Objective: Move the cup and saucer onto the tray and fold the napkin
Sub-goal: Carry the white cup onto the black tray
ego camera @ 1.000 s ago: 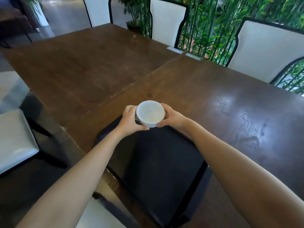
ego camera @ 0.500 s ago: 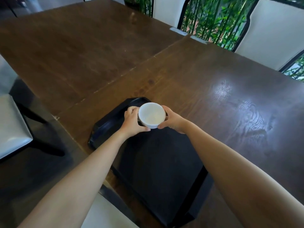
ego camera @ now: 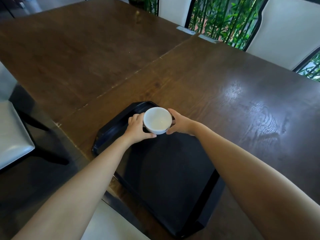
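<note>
A white cup (ego camera: pixel 158 120) is held between both hands over the far end of a black tray (ego camera: pixel 166 170). My left hand (ego camera: pixel 138 128) grips its left side and my right hand (ego camera: pixel 180 122) grips its right side. The cup looks empty inside. I cannot tell whether it touches the tray or hangs just above it. No saucer and no napkin are in view. The tray lies at the near edge of the dark wooden table (ego camera: pixel 207 80).
White-backed chairs (ego camera: pixel 284 32) stand along the table's far side before green bamboo plants (ego camera: pixel 223 18). A grey seat (ego camera: pixel 12 134) is at the left, beside the table. Another pale seat (ego camera: pixel 107 224) lies below the table's near edge.
The view has tilted down, so more of the tray's far end shows. Both hands keep hold of the cup, which sits slightly further toward the tray's far corner.
</note>
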`<state>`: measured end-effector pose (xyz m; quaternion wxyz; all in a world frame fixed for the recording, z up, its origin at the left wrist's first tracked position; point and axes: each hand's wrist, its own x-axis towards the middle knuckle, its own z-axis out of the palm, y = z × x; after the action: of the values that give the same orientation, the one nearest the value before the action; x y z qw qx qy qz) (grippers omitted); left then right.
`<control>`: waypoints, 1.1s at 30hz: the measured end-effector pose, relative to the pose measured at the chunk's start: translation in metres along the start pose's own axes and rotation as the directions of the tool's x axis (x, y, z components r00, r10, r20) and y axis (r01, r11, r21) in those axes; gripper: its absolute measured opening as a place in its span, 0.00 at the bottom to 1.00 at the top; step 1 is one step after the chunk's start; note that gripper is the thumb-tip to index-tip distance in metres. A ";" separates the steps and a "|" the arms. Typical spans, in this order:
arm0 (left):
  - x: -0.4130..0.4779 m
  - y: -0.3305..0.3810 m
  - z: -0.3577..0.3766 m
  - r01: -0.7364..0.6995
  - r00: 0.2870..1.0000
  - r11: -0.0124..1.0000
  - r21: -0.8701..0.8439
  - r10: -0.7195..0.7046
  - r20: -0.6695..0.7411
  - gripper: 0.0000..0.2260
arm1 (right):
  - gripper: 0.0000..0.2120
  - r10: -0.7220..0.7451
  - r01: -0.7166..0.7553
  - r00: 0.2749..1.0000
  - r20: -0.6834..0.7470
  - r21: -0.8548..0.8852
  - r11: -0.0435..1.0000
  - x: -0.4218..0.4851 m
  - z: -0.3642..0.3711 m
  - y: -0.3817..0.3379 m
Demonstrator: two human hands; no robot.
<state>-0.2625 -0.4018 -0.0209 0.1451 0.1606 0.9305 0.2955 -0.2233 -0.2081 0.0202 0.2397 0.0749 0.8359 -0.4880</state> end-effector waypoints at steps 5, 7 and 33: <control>0.002 0.005 -0.021 0.013 0.987 0.986 0.164 -0.039 0.156 0.46 | 0.48 0.086 -0.084 0.996 0.009 -0.170 0.982 -0.004 -0.014 -0.011; 0.003 0.009 -0.031 0.039 0.969 0.975 0.217 -0.090 0.229 0.48 | 0.48 0.098 -0.097 0.995 -0.006 -0.228 0.969 -0.008 -0.018 -0.016; 0.007 0.254 -0.117 -0.385 0.860 0.766 0.515 0.095 0.501 0.29 | 0.33 0.305 -0.394 0.914 -0.266 -0.414 0.821 -0.216 -0.170 -0.069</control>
<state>-0.2571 -0.2613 0.2206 0.2559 0.3825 0.8868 -0.0423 -0.1148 -0.0751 0.2454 0.2564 0.2144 0.9177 -0.2147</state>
